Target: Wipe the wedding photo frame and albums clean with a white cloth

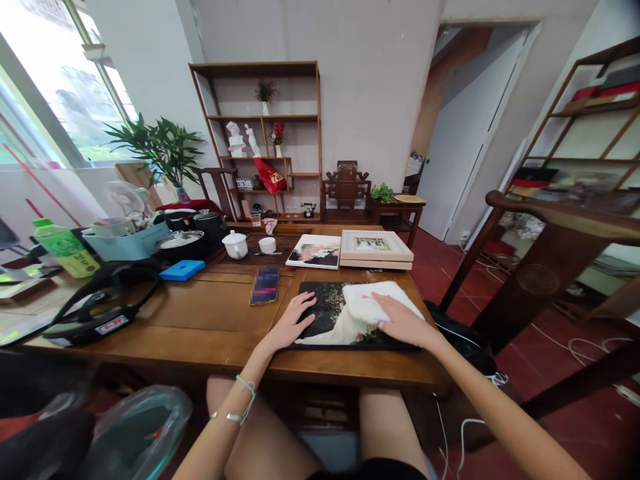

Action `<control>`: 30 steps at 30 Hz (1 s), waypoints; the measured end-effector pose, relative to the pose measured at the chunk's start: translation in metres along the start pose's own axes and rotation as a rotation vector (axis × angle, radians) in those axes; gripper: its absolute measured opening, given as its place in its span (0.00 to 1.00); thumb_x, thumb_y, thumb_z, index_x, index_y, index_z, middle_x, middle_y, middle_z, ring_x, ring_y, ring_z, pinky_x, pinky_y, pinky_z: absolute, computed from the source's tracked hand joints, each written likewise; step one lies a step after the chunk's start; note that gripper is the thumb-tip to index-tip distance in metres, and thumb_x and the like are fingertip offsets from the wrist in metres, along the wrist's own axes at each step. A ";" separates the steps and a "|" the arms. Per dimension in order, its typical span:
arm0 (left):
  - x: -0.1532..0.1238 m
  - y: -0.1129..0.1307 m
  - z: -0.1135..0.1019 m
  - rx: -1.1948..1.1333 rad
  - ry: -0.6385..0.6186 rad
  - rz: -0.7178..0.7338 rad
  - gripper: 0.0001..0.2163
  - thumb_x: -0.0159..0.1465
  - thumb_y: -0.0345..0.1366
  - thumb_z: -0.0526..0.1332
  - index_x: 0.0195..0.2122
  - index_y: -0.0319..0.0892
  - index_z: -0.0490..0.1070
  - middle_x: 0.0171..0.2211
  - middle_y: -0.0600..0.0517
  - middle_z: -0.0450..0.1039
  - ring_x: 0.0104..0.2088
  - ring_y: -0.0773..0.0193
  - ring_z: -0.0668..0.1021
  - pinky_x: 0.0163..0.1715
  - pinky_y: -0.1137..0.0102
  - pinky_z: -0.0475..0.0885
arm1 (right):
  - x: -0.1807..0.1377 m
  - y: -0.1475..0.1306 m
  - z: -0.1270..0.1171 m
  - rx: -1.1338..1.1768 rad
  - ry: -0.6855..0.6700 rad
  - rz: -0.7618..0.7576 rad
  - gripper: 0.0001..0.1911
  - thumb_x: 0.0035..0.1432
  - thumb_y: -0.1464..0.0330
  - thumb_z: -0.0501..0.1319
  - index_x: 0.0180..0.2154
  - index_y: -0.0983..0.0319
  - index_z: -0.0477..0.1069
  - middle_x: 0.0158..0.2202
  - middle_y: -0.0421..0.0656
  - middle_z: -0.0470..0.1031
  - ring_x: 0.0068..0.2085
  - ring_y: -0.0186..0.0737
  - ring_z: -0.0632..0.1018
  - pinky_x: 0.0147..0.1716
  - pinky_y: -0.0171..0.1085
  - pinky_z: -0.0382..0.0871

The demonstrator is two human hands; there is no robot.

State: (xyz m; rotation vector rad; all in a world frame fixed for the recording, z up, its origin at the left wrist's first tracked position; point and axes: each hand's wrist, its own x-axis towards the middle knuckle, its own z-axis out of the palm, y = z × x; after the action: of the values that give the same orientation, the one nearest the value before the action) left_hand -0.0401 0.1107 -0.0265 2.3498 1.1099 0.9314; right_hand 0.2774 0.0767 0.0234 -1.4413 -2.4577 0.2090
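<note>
A long wooden desk (210, 313) fills the middle of the room, and the person sits at its near edge. At the desk's right end, close to that edge, lies a flat dark picture panel (330, 303) with a pale shape across its lower part. Just behind it is a stack of two light-framed pictures (376, 248), with an unframed print (315, 252) beside them. A black headset (100, 300) sprawls at the desk's left end. A folded white cloth (370, 303) rests on the right half of the panel. The right hand (403, 323) lies palm down on the cloth, fingers stretched flat rather than gripping. The left hand (295, 320) rests on the panel's left edge, fingers spread wide, holding nothing. A phone (265, 285) lies just left of the panel, and a small white cup (267, 245) stands farther back.
</note>
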 end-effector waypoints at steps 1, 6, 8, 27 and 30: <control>0.000 0.000 0.000 0.004 0.002 0.003 0.18 0.66 0.43 0.54 0.55 0.49 0.66 0.62 0.47 0.60 0.64 0.56 0.59 0.63 0.52 0.54 | 0.008 0.008 -0.002 -0.024 0.014 0.061 0.33 0.52 0.70 0.53 0.61 0.66 0.59 0.63 0.51 0.58 0.64 0.48 0.57 0.62 0.50 0.46; -0.001 0.003 -0.001 0.019 0.011 0.006 0.18 0.66 0.43 0.53 0.56 0.47 0.65 0.62 0.46 0.60 0.64 0.56 0.59 0.63 0.52 0.54 | 0.018 0.002 0.007 -0.148 0.050 0.157 0.32 0.50 0.70 0.56 0.59 0.64 0.61 0.64 0.51 0.56 0.65 0.56 0.52 0.61 0.59 0.43; -0.001 0.005 -0.002 0.024 0.012 0.001 0.19 0.66 0.43 0.53 0.58 0.48 0.63 0.63 0.47 0.58 0.64 0.56 0.59 0.63 0.53 0.54 | 0.003 -0.015 0.015 -0.164 0.049 0.112 0.33 0.49 0.70 0.57 0.59 0.62 0.62 0.64 0.50 0.56 0.65 0.58 0.50 0.60 0.61 0.42; -0.001 0.002 -0.003 0.025 -0.027 -0.006 0.21 0.66 0.45 0.52 0.59 0.47 0.63 0.64 0.47 0.56 0.65 0.55 0.56 0.63 0.52 0.52 | 0.043 0.014 0.000 -0.100 0.008 0.051 0.35 0.49 0.71 0.53 0.61 0.68 0.58 0.64 0.50 0.56 0.65 0.50 0.55 0.62 0.52 0.46; -0.002 0.003 -0.003 0.024 -0.029 -0.010 0.21 0.66 0.45 0.52 0.59 0.47 0.62 0.64 0.47 0.56 0.65 0.56 0.56 0.64 0.52 0.51 | 0.043 0.020 0.010 -0.115 0.042 0.079 0.34 0.50 0.71 0.52 0.60 0.69 0.58 0.64 0.51 0.56 0.65 0.51 0.54 0.62 0.53 0.44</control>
State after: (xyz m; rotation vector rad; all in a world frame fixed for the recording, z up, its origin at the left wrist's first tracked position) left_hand -0.0413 0.1080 -0.0237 2.3674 1.1263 0.8827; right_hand 0.2711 0.1246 0.0161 -1.5745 -2.4169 0.0539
